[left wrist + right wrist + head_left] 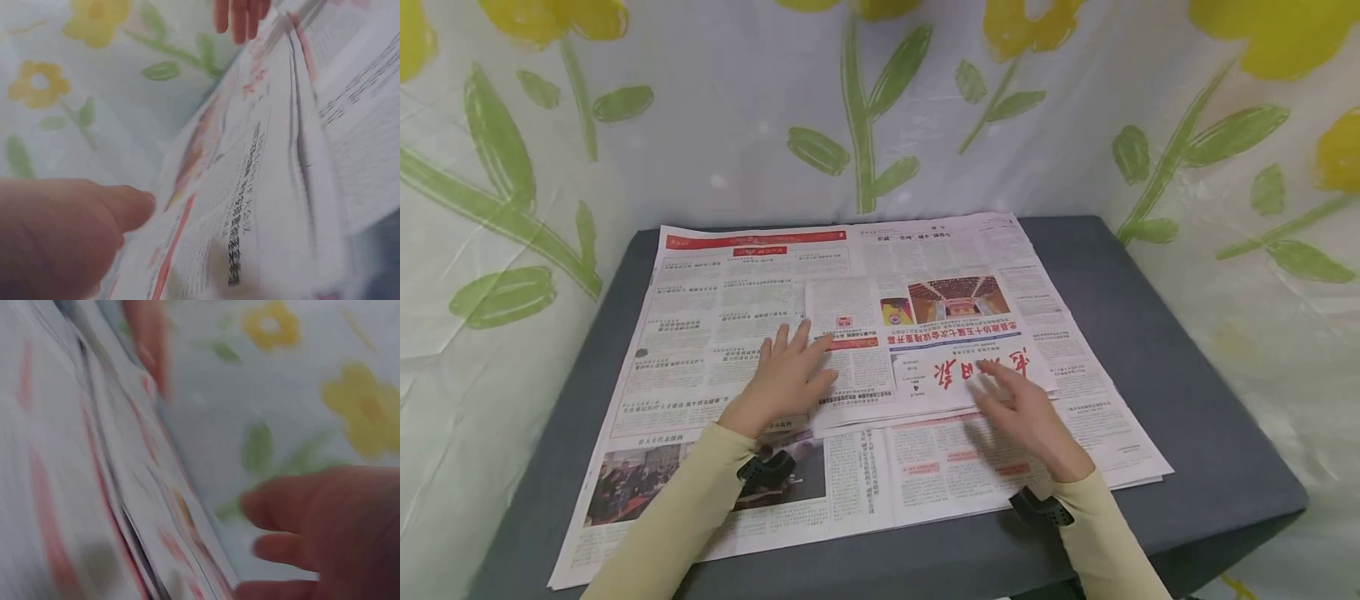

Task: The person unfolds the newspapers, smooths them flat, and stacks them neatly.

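Observation:
A folded newspaper [857, 392] with red headline characters and colour photos lies on top of a larger spread newspaper [677, 392]. At its left side, my left hand [782, 379] has its fingers spread and reaches over the paper's edge. My right hand [1022, 412] hovers near the big red characters at the lower right, fingers extended and a shadow beneath. Neither hand grips anything. In the left wrist view, the folded newspaper [250, 206] shows stacked layers at its edge. The right wrist view is blurred, with my right hand's fingers [281, 506] apart from the paper.
A dark grey cloth covers the table [1195, 433], whose edges show on both sides of the newspapers. Behind and beside it hangs a white curtain [715, 150] with yellow flowers and green leaves. Both wrists carry black straps [766, 471].

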Motion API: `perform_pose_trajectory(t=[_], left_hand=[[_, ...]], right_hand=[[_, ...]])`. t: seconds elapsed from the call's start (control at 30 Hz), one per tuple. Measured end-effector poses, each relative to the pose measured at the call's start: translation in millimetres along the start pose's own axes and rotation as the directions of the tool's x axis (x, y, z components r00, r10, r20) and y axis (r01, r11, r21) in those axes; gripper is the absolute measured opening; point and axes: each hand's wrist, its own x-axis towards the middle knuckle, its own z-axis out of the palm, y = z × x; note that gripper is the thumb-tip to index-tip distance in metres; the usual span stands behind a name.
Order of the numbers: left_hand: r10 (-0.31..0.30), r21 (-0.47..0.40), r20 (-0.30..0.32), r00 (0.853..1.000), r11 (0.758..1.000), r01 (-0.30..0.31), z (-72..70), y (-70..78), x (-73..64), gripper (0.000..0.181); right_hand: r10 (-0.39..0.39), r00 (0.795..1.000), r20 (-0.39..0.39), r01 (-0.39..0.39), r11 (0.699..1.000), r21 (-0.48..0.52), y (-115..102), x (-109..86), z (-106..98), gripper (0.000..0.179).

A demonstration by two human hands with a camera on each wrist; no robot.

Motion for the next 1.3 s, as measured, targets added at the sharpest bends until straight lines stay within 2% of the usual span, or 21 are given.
perform_pose_trajectory(t=[0.03,0.1,0.2,0.3,0.37,0.5,0.8,1.03,1.3], left_hand=[[0.013,0.018,0.013,1.000,1.000,-0.014,-0.1,2.0,8.1,0.062],[0.038,0.053,0.042,0.998,0.998,-0.041,2.1,5.7,25.3,0.062],[0.072,0.109,0.092,0.993,0.991,-0.082,9.2,9.3,49.3,0.061],[0.082,0.137,0.129,0.988,0.985,-0.100,15.5,12.3,66.9,0.061],[0.077,0.151,0.145,0.986,0.984,-0.099,18.6,13.1,73.2,0.061],[0.053,0.171,0.179,0.982,0.982,-0.084,21.8,13.1,77.0,0.061],[0.011,0.232,0.179,0.984,0.971,-0.053,21.3,9.6,68.8,0.064],[0.002,0.243,0.143,0.990,0.969,-0.037,15.2,3.0,41.8,0.064],[0.018,0.203,0.069,0.997,0.979,-0.032,21.7,-8.0,5.2,0.064]], right_hand=[[-0.068,0.997,0.048,0.070,0.997,-0.039,-5.6,-0.7,7.6,0.053],[-0.171,0.975,0.143,0.182,0.981,-0.073,-17.5,-2.0,22.5,0.054],[-0.261,0.931,0.253,0.296,0.949,-0.109,-32.4,-2.5,42.3,0.056],[-0.291,0.897,0.333,0.349,0.928,-0.128,-42.1,-2.3,57.2,0.057],[-0.296,0.883,0.364,0.367,0.919,-0.142,-43.9,-2.8,65.0,0.058],[-0.281,0.880,0.383,0.368,0.913,-0.176,-41.8,-5.8,73.5,0.059],[-0.215,0.909,0.358,0.335,0.886,-0.320,-35.2,-6.4,70.5,0.064],[-0.171,0.924,0.343,0.303,0.874,-0.380,-33.3,-0.1,58.8,0.061],[-0.128,0.938,0.322,0.262,0.870,-0.417,-24.5,16.5,45.5,0.060]])
